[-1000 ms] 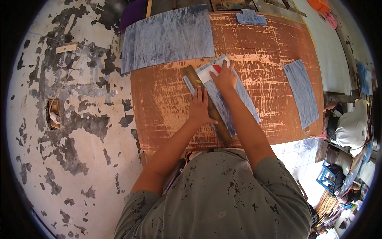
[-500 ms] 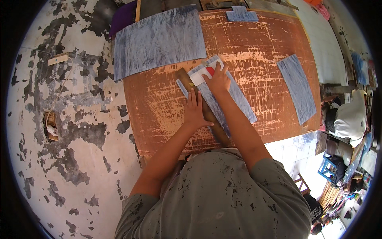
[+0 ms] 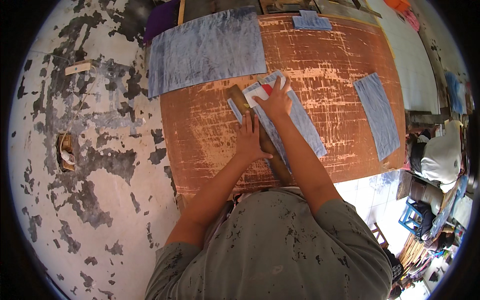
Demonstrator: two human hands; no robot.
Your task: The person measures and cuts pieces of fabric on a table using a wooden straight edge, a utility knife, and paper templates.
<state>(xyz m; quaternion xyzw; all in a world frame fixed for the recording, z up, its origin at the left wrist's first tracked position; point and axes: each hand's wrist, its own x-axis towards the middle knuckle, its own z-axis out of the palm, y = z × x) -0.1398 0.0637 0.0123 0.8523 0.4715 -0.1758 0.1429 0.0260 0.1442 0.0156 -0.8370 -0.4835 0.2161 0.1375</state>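
Note:
Spread over a dark wooden bar (image 3: 238, 96), my left hand (image 3: 248, 142) presses with its fingers stretched out and its thumb out to the right. The bar lies slanted on a blue-grey streaked sheet (image 3: 306, 122), whose narrow edge shows on the bar's left side. My right hand (image 3: 276, 106) has its thumb and bent fingers on a small flat white piece with a red part (image 3: 256, 93), near the sheet's far end and against the bar. Part of that piece is hidden under the fingers.
A scratched brown tabletop (image 3: 200, 135) carries a large blue-grey sheet (image 3: 207, 52) at far left, a narrower sheet (image 3: 377, 117) at right and small cut pieces (image 3: 312, 21) at the far edge. A peeling wall (image 3: 110, 200) stands left; a blue stool (image 3: 411, 215) is at right.
The whole view has shifted slightly, so the table appears a little farther right. Both hands, the bar and the white piece keep nearly the same places relative to the sheet.

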